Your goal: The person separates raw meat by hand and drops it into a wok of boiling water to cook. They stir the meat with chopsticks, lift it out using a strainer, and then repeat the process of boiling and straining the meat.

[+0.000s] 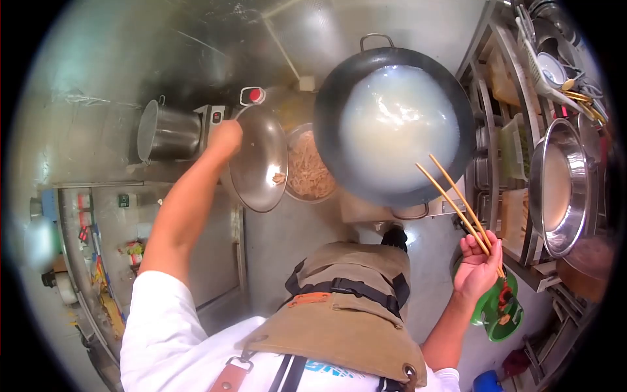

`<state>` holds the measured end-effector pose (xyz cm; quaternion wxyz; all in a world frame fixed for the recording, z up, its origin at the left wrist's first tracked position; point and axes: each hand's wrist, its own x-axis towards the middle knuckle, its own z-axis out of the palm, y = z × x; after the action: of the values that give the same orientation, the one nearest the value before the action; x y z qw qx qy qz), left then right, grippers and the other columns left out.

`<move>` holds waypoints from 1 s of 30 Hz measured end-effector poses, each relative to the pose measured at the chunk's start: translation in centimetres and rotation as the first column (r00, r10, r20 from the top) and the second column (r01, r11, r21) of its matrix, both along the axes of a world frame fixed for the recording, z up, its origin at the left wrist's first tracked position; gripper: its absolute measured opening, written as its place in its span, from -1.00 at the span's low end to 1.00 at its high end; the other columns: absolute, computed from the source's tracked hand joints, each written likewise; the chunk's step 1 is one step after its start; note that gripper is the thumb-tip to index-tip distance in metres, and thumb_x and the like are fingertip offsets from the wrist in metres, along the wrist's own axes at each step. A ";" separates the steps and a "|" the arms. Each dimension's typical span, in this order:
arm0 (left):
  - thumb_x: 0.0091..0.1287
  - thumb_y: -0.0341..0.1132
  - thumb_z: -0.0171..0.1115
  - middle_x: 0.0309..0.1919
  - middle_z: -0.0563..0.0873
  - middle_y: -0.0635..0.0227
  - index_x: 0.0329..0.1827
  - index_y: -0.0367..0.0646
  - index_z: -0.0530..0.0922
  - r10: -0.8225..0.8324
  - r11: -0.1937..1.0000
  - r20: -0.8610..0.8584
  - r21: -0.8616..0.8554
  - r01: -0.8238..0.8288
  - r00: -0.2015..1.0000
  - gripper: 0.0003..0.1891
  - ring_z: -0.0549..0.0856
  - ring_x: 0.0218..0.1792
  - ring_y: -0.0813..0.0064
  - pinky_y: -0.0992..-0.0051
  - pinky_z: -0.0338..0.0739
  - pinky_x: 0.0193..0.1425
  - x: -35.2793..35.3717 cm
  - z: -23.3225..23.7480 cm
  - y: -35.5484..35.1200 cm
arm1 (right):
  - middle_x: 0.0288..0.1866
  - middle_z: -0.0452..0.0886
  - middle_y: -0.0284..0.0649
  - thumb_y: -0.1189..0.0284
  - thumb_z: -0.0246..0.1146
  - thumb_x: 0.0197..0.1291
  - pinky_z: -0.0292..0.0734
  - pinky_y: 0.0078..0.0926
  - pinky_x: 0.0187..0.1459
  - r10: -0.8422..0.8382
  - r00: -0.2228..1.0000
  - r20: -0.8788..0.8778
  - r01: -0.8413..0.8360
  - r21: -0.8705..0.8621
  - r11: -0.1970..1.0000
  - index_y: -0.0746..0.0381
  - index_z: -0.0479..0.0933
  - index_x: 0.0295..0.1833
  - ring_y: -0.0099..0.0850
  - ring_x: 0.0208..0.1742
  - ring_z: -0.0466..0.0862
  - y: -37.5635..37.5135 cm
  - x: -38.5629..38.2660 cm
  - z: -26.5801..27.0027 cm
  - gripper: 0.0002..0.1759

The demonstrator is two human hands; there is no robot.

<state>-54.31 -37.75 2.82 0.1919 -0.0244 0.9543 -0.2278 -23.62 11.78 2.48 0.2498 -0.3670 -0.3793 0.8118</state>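
Note:
My left hand (225, 138) is closed on the rim of a tilted metal bowl (256, 157), whose inside shows a small scrap near its right side. Beside it, partly covered, stands a bowl of pale brown strips (310, 163). A large black wok (330, 130) holds cloudy whitish liquid (398, 124). My right hand (479, 264) grips a pair of long wooden chopsticks (457, 206); their tips are over the wok's lower right part.
At the left stand a tall steel pot (173, 134) and a red-topped container (253, 96). A shelf rack (516, 85) lines the right, with a steel basin (578, 189) of pale liquid. A green basket (493, 313) sits low, below my right hand.

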 end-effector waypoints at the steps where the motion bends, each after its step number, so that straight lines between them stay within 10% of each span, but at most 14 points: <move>1: 0.16 -0.43 0.19 -0.18 0.70 0.03 -0.23 -0.26 0.66 0.039 0.999 0.011 -0.015 -0.039 0.999 -0.83 0.70 -0.13 0.07 0.23 0.60 -0.08 0.0 -0.1 -0.4 | -0.27 0.61 -0.04 0.30 -0.05 0.42 0.66 -0.31 -0.26 0.000 1.000 -0.001 0.000 -0.006 1.000 0.40 0.44 -0.04 -0.28 -0.34 0.66 0.2 -0.2 -0.5 -0.65; 12: 0.18 -0.44 0.11 -0.20 0.67 -0.10 -0.23 -0.28 0.65 0.311 0.949 -0.147 0.103 -0.298 0.939 -0.81 0.67 -0.10 -0.03 0.14 0.58 -0.06 7.3 -1.1 -9.0 | -0.29 0.61 -0.13 0.39 0.05 0.38 0.65 -0.48 -0.19 0.303 0.948 0.099 -0.317 0.379 0.869 0.43 0.48 -0.09 -0.39 -0.32 0.67 3.7 -7.6 -2.1 -0.72; 16: 0.09 -0.54 -0.01 -0.65 0.57 -0.15 -0.40 -0.53 0.50 0.699 0.638 -0.214 0.618 -0.460 0.683 -0.83 0.60 -0.74 0.10 0.21 0.39 -0.80 12.4 4.0 -10.2 | -0.41 0.58 -0.26 0.36 0.11 0.35 0.54 -0.61 -0.30 0.370 0.858 0.356 -0.501 0.740 0.450 0.38 0.55 -0.23 -0.56 -0.39 0.60 7.1 -15.6 -2.7 -0.72; 22: 0.09 -0.48 -0.04 -0.71 0.44 0.31 -0.43 -0.34 0.43 0.911 0.252 -0.140 0.933 -0.256 0.388 -0.90 0.36 -0.85 0.52 0.48 0.15 -0.89 20.9 9.3 -7.5 | -0.48 0.61 -0.27 0.28 0.15 0.31 0.52 -0.59 -0.46 0.663 0.692 0.285 -0.716 0.387 0.581 0.30 0.54 -0.33 -0.52 -0.50 0.63 5.2 -23.8 -12.0 -0.70; 30: 0.09 -0.50 -0.03 -0.66 0.48 0.32 -0.40 -0.34 0.44 0.972 0.137 -0.118 0.987 -0.084 0.201 -0.91 0.35 -0.84 0.55 0.50 0.16 -0.88 29.0 12.0 -4.0 | -0.31 0.62 -0.19 0.21 0.12 0.31 0.58 -0.45 -0.30 0.584 0.757 0.292 -0.625 0.062 0.779 0.35 0.56 -0.21 -0.39 -0.35 0.65 -5.4 -25.7 -13.2 -0.63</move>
<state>-25.29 -41.72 14.83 -0.2067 -0.4435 0.7618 0.4246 -49.30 6.35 -10.68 -0.0498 -0.3057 -0.5685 0.7621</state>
